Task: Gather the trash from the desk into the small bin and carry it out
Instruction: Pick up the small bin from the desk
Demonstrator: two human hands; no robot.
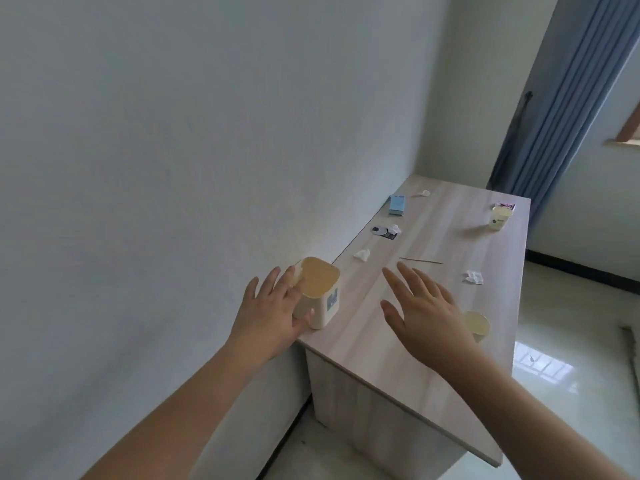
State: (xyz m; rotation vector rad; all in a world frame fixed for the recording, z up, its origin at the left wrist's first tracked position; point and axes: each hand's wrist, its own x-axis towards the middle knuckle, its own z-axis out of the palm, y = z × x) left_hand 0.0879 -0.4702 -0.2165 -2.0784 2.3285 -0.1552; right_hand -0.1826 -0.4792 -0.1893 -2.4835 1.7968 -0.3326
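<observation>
Pale wood surface against a white wall. Small bin at the near left corner, upright; left hand touching its side, fingers spread. Right hand hovering, fingers apart. Scattered: crumpled tissues, paper cup, blue box, thin stick.

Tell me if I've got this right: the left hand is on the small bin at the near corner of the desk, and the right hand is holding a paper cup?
Not quite. In the head view the right hand holds nothing; it is open, fingers spread, above the desk, with a paper cup just beyond it. The left hand is indeed on the small bin at the near corner.
</observation>
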